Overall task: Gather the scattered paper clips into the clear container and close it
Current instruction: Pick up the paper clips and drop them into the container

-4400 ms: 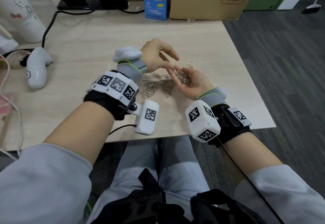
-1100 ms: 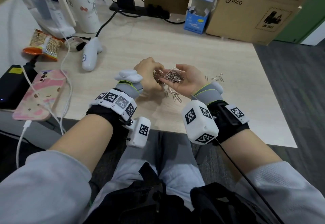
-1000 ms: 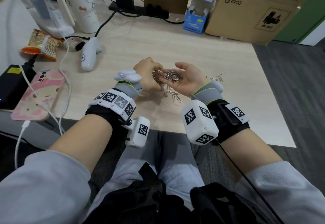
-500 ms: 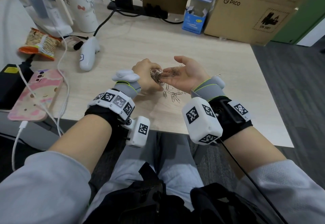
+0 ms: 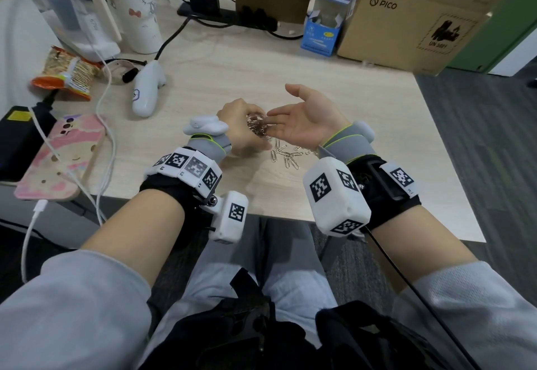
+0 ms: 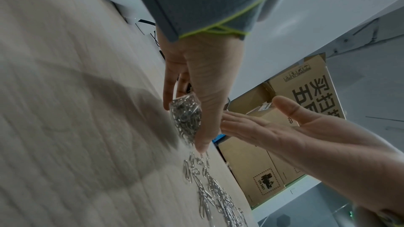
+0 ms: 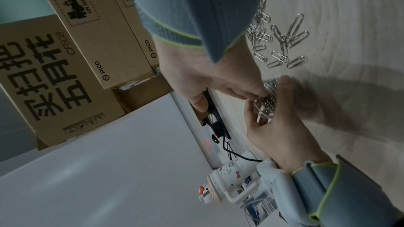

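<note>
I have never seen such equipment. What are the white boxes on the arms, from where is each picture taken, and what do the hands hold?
No machine here: a person works with two bare hands. The white boxes on the wrists are cameras with printed markers. One picture comes from a camera on the head, looking down; the other two look along each hand from its wrist.

The left hand grips a clear container full of paper clips. The right hand is open, palm up, its fingers at the container's mouth.

More paper clips lie loose on the wooden desk. Farther off are a pink phone, a snack packet, a white bottle, a small blue box and cardboard boxes.
</note>
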Demonstrator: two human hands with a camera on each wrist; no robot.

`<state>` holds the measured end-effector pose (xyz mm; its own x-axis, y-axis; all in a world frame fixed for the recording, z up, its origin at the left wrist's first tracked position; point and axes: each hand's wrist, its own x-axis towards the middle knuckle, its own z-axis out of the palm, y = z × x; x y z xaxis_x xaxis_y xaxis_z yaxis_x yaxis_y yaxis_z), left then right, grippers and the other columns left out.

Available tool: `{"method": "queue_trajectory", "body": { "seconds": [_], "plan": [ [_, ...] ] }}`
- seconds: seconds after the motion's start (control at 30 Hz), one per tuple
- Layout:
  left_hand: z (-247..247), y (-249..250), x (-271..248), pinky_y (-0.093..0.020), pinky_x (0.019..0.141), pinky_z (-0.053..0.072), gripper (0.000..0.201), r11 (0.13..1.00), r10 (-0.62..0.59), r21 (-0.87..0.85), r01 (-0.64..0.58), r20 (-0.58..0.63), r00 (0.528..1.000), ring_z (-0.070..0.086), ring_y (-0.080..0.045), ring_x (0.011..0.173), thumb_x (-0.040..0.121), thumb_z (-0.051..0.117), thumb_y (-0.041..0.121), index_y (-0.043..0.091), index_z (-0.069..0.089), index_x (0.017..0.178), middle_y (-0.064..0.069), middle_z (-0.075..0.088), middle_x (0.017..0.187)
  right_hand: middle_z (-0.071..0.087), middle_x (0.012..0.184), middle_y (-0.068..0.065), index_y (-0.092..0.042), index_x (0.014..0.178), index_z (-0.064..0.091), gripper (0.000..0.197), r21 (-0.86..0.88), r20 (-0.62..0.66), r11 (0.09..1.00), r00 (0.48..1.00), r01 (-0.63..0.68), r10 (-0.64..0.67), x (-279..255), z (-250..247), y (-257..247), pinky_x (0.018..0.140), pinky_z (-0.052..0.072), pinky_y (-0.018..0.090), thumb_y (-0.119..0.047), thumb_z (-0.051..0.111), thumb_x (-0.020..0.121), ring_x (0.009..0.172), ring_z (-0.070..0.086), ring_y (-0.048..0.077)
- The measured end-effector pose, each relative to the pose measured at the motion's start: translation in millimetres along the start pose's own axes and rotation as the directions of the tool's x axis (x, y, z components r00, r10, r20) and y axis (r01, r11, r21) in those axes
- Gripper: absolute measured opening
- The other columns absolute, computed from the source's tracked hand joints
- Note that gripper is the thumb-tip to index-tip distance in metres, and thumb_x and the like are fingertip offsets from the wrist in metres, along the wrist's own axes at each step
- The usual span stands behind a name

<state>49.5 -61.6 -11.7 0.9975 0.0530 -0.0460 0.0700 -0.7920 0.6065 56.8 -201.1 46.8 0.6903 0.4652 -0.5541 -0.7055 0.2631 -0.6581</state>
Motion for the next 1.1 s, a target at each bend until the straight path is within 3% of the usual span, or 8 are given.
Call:
{"method": "queue_trajectory", "body": {
  "seconds": [0.13,0.27,0.47,0.57,0.7,0.83,0.93,1.1],
  "plan": [
    [0.7,-3.5,-3.7,-0.033,0.088,0.048,0.063,1.000,-0.012,0.011,0.012,0.014,1.000,0.057,-0.023,0.105,0.054,0.084,0.039,0.030,0.063,0.113,0.000,0.059,0.108,0.059,0.109,0.025,0.008,0.122,0.047,0.051,-0.124,-0.003,0.992,1.000,0.016,-0.016,5.0,-7.8,0.6,0.105,0.035,0.033,-0.035,0.034,0.097,0.115,0.051,0.033],
    [0.5,-6.0,-8.2,-0.033,0.091,0.046,0.071,1.000,-0.019,0.025,0.018,0.040,0.999,0.056,-0.024,0.109,0.049,0.084,0.046,0.029,0.063,0.114,-0.004,0.060,0.115,0.064,0.101,0.018,0.003,0.099,0.058,0.041,-0.143,-0.031,0.987,0.996,0.076,-0.082,7.1,-19.4,3.6,0.100,0.043,0.033,-0.030,0.034,0.098,0.101,0.057,0.029],
    [-1.0,-1.8,-11.0,-0.033,0.093,0.043,0.077,0.999,-0.010,0.041,0.007,0.066,0.998,0.052,-0.027,0.111,0.043,0.079,0.049,0.021,0.063,0.112,-0.008,0.061,0.113,0.071,0.082,0.011,-0.003,0.086,0.059,0.020,-0.094,-0.235,0.976,0.948,0.198,-0.215,10.9,-50.6,11.0,0.056,0.058,0.023,-0.013,0.045,0.094,0.061,0.070,0.020],
    [-2.6,5.8,-5.4,-0.036,0.095,0.038,0.077,0.993,0.016,0.115,-0.023,0.058,0.998,0.041,-0.027,0.117,0.049,0.081,0.048,0.026,0.057,0.119,-0.004,0.056,0.118,0.066,0.080,0.006,-0.006,0.085,0.061,0.008,-0.289,-0.376,0.920,0.852,0.266,-0.364,10.0,-68.1,14.3,0.045,0.047,0.018,-0.007,0.053,0.089,0.052,0.064,0.012],
    [-2.5,27.3,9.4,-0.034,0.103,0.032,0.078,0.993,0.088,0.075,-0.094,0.081,0.993,0.037,-0.028,0.126,0.057,0.071,0.055,0.020,0.054,0.125,-0.007,0.053,0.128,0.064,0.075,0.001,-0.014,0.085,0.070,0.014,-0.603,-0.489,0.756,0.632,0.253,-0.601,11.9,-92.8,13.3,0.061,0.046,0.025,-0.007,0.059,0.079,0.068,0.057,0.016],
    [17.1,51.1,27.5,-0.027,0.108,0.025,0.061,0.987,0.145,0.055,-0.153,0.125,0.982,0.035,-0.025,0.136,0.083,0.064,0.032,0.011,0.044,0.136,-0.011,0.041,0.145,0.066,0.112,0.007,-0.015,0.118,0.064,0.035,-0.776,-0.503,0.625,0.516,0.084,-0.694,3.0,-116.4,8.1,0.080,0.043,0.021,-0.013,0.052,0.085,0.096,0.058,0.019],
    [35.8,68.9,40.5,-0.030,0.110,0.021,0.059,0.979,0.123,0.131,-0.157,0.240,0.963,0.024,-0.026,0.142,0.091,0.054,0.025,0.007,0.032,0.142,-0.015,0.027,0.153,0.054,0.134,0.012,-0.011,0.133,0.052,0.044,-0.831,-0.480,0.556,0.527,-0.018,-0.701,1.0,-134.9,-0.1,0.098,0.037,0.026,-0.012,0.046,0.090,0.125,0.048,0.027],
    [59.6,80.5,60.0,-0.041,0.105,0.029,0.078,0.955,-0.014,0.286,-0.082,0.318,0.948,0.022,-0.040,0.137,0.076,0.035,0.049,-0.001,0.034,0.136,-0.024,0.026,0.146,0.042,0.137,0.018,0.002,0.130,0.046,0.039,-0.929,-0.326,0.350,0.716,-0.121,-0.618,3.3,-152.9,-6.5,0.099,0.028,0.031,-0.007,0.044,0.092,0.129,0.038,0.034]
  ]
}}
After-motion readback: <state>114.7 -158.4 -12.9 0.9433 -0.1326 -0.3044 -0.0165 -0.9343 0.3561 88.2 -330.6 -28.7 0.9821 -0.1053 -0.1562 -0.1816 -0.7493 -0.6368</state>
